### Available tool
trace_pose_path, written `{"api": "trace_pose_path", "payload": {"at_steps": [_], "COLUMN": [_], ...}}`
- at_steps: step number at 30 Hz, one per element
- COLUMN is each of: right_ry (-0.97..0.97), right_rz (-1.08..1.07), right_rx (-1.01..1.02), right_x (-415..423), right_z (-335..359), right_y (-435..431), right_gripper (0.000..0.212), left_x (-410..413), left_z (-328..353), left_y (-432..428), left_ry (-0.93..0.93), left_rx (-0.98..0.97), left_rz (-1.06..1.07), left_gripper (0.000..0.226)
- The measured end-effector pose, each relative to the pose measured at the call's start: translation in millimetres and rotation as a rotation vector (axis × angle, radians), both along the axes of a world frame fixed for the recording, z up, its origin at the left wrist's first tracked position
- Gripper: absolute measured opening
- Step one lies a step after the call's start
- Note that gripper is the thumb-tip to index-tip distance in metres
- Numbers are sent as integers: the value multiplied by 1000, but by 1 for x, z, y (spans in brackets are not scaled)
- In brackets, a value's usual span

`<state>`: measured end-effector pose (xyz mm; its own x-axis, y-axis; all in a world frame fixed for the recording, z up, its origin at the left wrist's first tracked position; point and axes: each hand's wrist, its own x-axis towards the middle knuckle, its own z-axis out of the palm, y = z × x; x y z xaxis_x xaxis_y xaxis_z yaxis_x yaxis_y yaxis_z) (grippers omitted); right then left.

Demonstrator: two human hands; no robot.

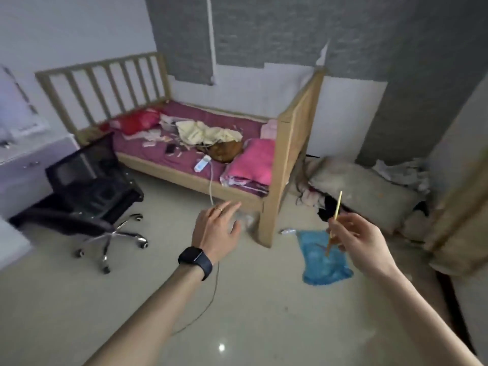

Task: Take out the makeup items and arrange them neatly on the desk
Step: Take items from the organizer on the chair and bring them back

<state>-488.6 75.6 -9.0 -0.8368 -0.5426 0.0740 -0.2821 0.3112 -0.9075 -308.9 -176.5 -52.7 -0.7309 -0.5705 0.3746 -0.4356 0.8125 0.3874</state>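
hands: left hand (216, 231) released; right hand (361, 237) pinches thin yellow stick (338, 206). likely best: firm pinch, carry level to counter (29, 161) far left.

The head-worn camera is looking forward and down, wide-angle, across the near floor (79, 313) toward the far bed (293, 143).

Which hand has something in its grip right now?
The right hand, pinching a thin yellow stick; the left hand, above the black wristwatch, is spread open and holds nothing.
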Motion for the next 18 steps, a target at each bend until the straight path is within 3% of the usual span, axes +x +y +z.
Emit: {"api": "trace_pose_path", "payload": {"at_steps": [10,18], "right_ry": [41,-35], "right_rz": [612,882], "right_rx": [10,12], "right_x": [100,150], "right_z": [20,2], "right_y": [-304,-476], "right_gripper": [11,11], "left_x": [190,247], "left_z": [16,14], "left_y": [-184,-282], "left_ry": [52,21], "left_rx": [0,38], "left_rz": [531,758], "left_gripper": [40,42]}}
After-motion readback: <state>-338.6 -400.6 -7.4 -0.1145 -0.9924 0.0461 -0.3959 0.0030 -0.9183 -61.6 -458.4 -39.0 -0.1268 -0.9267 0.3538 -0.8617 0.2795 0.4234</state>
